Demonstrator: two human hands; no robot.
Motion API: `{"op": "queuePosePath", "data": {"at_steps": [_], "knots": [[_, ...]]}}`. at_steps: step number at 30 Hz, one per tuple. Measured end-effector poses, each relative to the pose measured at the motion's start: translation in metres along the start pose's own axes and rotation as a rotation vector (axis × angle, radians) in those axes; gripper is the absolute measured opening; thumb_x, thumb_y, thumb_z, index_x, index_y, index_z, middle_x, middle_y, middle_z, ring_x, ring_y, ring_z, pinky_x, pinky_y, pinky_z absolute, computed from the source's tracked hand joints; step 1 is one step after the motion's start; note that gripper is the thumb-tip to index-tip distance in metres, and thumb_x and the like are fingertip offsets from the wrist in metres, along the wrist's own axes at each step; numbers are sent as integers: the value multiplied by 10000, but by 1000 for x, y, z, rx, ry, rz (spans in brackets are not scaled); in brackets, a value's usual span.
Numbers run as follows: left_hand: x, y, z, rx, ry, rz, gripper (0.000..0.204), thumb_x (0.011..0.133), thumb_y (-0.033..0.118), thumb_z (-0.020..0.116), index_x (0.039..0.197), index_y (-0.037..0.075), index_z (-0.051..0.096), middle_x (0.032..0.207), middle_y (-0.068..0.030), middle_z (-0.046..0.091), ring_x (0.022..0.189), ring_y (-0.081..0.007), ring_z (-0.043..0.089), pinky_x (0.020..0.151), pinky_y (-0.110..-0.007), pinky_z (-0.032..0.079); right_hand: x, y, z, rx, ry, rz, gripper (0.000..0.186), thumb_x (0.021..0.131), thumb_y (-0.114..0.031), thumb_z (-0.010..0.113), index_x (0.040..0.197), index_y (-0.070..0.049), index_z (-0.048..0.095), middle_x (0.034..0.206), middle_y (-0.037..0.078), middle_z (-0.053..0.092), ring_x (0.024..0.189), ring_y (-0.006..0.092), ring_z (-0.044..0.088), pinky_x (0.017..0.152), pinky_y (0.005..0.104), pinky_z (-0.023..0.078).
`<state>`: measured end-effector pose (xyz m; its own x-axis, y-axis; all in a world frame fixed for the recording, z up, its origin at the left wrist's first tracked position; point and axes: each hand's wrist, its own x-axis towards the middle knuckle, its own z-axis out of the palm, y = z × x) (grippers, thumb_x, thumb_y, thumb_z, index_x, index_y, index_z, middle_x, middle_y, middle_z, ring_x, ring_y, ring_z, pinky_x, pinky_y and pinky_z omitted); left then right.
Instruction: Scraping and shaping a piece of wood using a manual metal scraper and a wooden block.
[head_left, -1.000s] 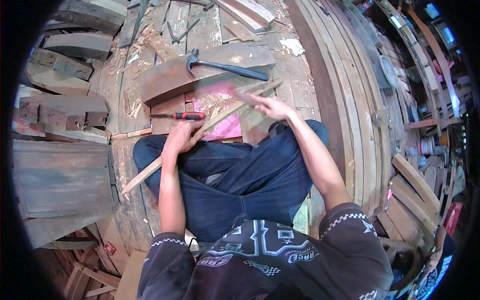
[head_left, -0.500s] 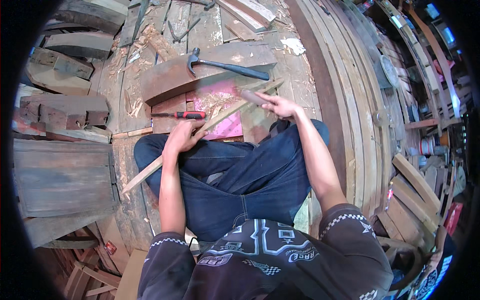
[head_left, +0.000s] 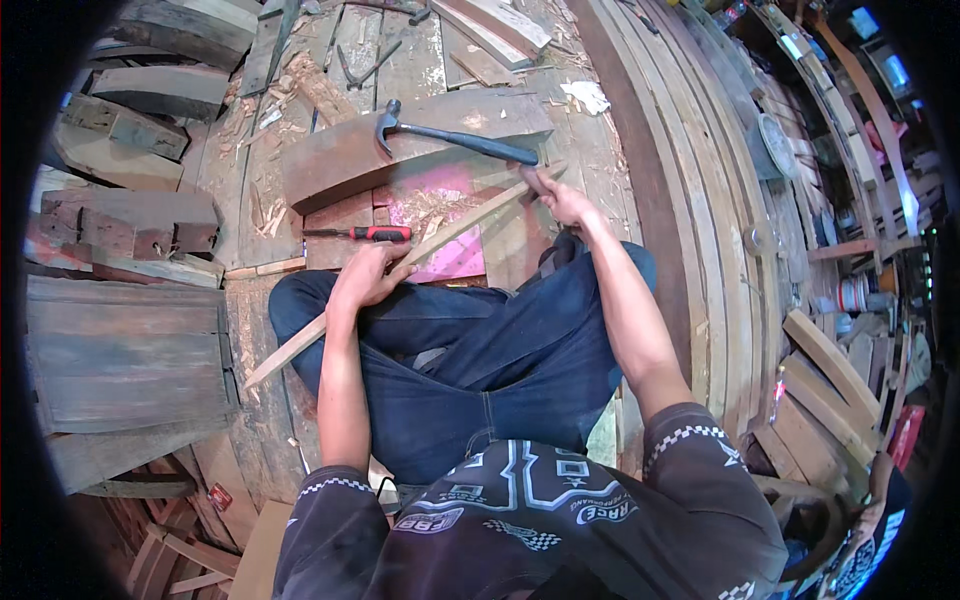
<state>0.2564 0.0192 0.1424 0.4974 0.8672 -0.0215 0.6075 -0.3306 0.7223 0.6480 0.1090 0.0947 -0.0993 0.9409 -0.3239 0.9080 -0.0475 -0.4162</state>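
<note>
A long, slim wooden strip [head_left: 455, 229] lies slantwise across my lap, from near my left knee up toward the far right. My left hand [head_left: 362, 278] is closed around it near its middle. In my right hand [head_left: 572, 204] is a small flat greyish-brown piece [head_left: 536, 181], pressed against the strip's far end; its exact kind is too small to tell. Just beyond my left hand lies a red-and-black handled screwdriver-like tool [head_left: 372, 233]. A claw hammer [head_left: 460, 142] with a dark handle rests on a thick wooden block [head_left: 330, 165] past the strip.
A pink sheet [head_left: 455, 258] strewn with wood shavings lies under the strip. Curved timber pieces [head_left: 150, 90] are stacked at the left, and long planks [head_left: 690, 200] run along the right. Farther off are a pincer-like metal tool [head_left: 368, 65] and white scrap [head_left: 587, 96].
My right hand has slid the flat piece rightward and slightly farther along the strip to its far end. The left hand keeps its hold in the same place.
</note>
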Motion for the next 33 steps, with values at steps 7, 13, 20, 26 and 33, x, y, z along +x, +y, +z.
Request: {"op": "queuePosePath", "data": {"at_steps": [7, 13, 20, 26, 33], "knots": [[-8, -1, -6, 7, -13, -39, 232, 815, 178, 668, 989, 26, 641, 855, -225, 620, 849, -411, 590, 715, -445, 464, -28, -44, -28, 490, -422, 139, 534, 968, -280, 527, 1460, -348, 332, 742, 13, 543, 562, 89, 486, 474, 267, 442], [-15, -10, -5, 76, -51, -56, 354, 825, 198, 673, 1130, 20, 646, 983, -229, 655, 904, -368, 640, 778, -391, 500, -13, -34, 7, 193, -161, -217, 540, 955, -224, 523, 1459, -295, 343, 951, 94, 651, 651, 203, 594, 590, 332, 494], [0, 4, -5, 81, -59, -46, 363, 818, 168, 670, 1147, 17, 636, 1009, -226, 656, 929, -360, 643, 799, -391, 499, 0, 6, -1, 7, 33, 7, 558, 948, -248, 537, 1456, -352, 332, 1077, 97, 684, 677, 158, 592, 648, 304, 502], [-5, 2, -3, 19, -26, -48, 303, 797, 169, 678, 1068, 35, 652, 940, -223, 646, 914, -396, 608, 767, -431, 484, -30, -34, -30, 536, -339, 298, 515, 973, -258, 511, 1441, -398, 346, 744, 13, 575, 508, 90, 425, 420, 282, 382], [-12, -3, -4, 5, -5, -57, 279, 798, 170, 681, 1030, 19, 646, 893, -220, 637, 873, -396, 605, 744, -434, 473, -33, -52, -31, 356, -329, 237, 524, 969, -272, 518, 1458, -325, 339, 644, 7, 507, 490, 98, 449, 436, 294, 415]]}}
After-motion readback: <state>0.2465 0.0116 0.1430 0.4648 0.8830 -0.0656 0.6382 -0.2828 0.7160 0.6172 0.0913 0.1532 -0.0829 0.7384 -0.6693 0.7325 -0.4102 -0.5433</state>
